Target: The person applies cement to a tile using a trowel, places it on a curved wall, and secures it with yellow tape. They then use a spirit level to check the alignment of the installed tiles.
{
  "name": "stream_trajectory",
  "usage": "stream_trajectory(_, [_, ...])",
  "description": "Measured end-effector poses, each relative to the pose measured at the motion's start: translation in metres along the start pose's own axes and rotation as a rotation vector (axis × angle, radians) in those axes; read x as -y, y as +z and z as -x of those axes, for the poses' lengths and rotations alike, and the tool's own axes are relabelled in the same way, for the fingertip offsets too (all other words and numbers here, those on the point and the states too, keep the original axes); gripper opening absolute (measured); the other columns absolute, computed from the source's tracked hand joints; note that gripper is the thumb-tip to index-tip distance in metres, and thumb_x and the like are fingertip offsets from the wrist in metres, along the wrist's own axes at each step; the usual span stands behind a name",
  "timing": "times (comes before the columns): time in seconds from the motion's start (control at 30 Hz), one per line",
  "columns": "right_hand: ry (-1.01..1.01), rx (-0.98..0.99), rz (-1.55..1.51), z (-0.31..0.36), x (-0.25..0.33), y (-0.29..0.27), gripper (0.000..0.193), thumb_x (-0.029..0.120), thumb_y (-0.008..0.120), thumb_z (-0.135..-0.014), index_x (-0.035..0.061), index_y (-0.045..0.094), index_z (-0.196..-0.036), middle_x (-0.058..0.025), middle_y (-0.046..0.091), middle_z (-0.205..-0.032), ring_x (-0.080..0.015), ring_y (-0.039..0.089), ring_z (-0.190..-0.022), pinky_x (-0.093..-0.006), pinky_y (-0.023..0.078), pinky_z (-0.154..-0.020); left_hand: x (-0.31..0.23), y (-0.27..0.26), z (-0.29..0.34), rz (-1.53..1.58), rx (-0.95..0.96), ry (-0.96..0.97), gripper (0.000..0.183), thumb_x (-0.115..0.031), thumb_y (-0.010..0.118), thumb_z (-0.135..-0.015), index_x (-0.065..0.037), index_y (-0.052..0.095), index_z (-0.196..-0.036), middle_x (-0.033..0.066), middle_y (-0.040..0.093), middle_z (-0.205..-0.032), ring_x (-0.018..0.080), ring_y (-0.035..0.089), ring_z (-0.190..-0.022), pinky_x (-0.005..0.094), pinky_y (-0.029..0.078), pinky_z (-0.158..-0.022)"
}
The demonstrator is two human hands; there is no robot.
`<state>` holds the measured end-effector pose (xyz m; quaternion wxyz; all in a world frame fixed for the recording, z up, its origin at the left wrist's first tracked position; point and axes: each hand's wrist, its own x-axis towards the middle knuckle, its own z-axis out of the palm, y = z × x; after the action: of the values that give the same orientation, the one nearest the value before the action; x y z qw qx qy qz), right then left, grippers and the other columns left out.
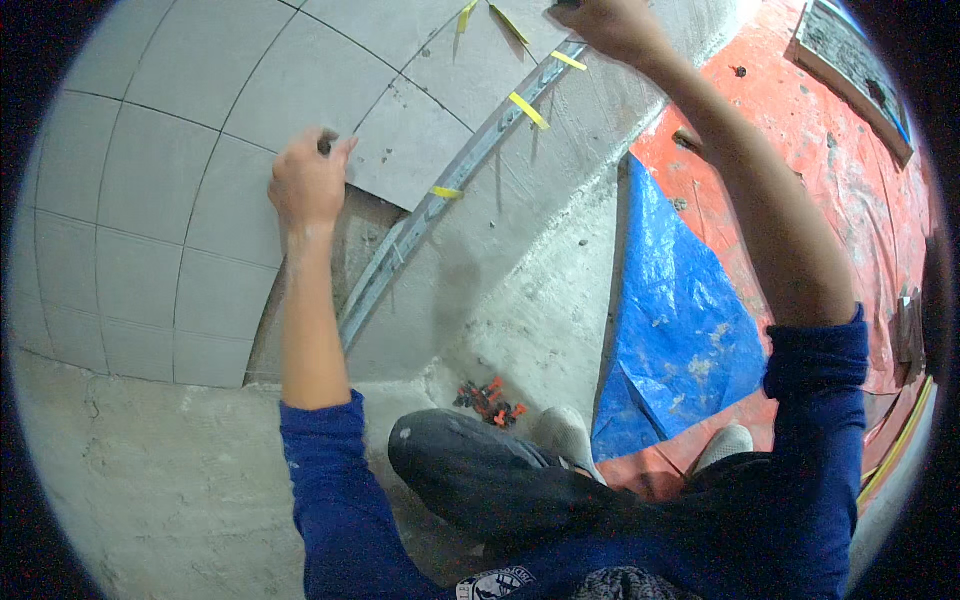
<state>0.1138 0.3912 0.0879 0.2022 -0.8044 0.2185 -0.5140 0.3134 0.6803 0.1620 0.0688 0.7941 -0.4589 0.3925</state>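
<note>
My left hand (308, 185) is closed over the grey floor tiles (300, 75), with a small dark piece (326, 143) between thumb and fingers; its kind is unclear. Beneath that wrist, a gap in the tiling shows the bare bed (366, 228). At the top edge, my right hand (618, 28) curls around a dark object (566, 4), partly cut off by the picture's rim. Close to it runs a long metal straightedge (400, 245), lying along the tile edge, with several yellow strips (528, 110) across it.
Red and black small plastic pieces (490, 400) lie in a heap by my knee. A blue tarp (672, 320) overlaps an orange-red sheet (800, 170) on the right. At the far right stands a shallow tray (850, 75) with grey material. Rough concrete (150, 470) borders the tiles.
</note>
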Motion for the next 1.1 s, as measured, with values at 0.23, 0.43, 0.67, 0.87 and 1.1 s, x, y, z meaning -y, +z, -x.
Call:
stream_trajectory(0.23, [0.416,0.046,-0.091,0.027,-0.048,-0.119,0.023,0.021,0.067,-0.082,-0.0013,0.069,-0.087,-0.0086,0.064,-0.072,-0.0161,0.062,-0.065,-0.0326,0.049,-0.058,-0.014,-0.014,-0.035,-0.234,0.259,-0.025,0.033,-0.039,0.075,-0.079,-0.008,0.066,-0.087,0.0143,0.07,-0.084,0.0364,0.068,-0.083,0.0479,0.051,-0.069])
stream_trajectory(0.43, [0.432,-0.044,-0.246,0.03,-0.039,-0.161,0.023,0.021,0.067,-0.085,-0.0014,0.068,-0.092,-0.005,0.063,-0.074,-0.0133,0.059,-0.066,-0.0287,0.048,-0.059,-0.019,-0.013,-0.032,-0.235,0.245,-0.066,0.037,-0.041,0.078,-0.076,-0.008,0.067,-0.088,0.0143,0.071,-0.084,0.0367,0.068,-0.083,0.0476,0.051,-0.069])
stream_trajectory(0.67, [0.367,-0.071,-0.382,0.029,-0.029,-0.167,0.022,0.02,0.067,-0.085,-0.0011,0.068,-0.091,-0.0033,0.061,-0.073,-0.012,0.057,-0.066,-0.0268,0.047,-0.06,-0.02,-0.012,-0.035,-0.249,0.259,-0.09,0.039,-0.042,0.078,-0.075,-0.008,0.067,-0.089,0.015,0.071,-0.085,0.0368,0.068,-0.084,0.0477,0.051,-0.069])
stream_trajectory(0.87, [0.369,-0.04,-0.351,0.023,-0.024,-0.168,0.021,0.02,0.067,-0.086,-0.0006,0.068,-0.09,-0.0029,0.061,-0.072,-0.0121,0.057,-0.065,-0.0268,0.047,-0.06,-0.015,-0.01,-0.034,-0.237,0.22,-0.049,0.039,-0.043,0.078,-0.075,-0.008,0.067,-0.089,0.0155,0.071,-0.085,0.0369,0.068,-0.084,0.0472,0.052,-0.069])
stream_trajectory(1.1, [0.374,-0.059,-0.369,0.019,-0.045,-0.168,0.02,0.022,0.067,-0.087,0.0018,0.065,-0.087,-0.0015,0.058,-0.07,-0.0106,0.056,-0.063,-0.0265,0.048,-0.058,-0.013,-0.012,-0.034,-0.229,0.261,-0.05,0.037,-0.041,0.077,-0.076,-0.008,0.067,-0.092,0.0159,0.071,-0.087,0.0361,0.068,-0.086,0.0471,0.053,-0.071])
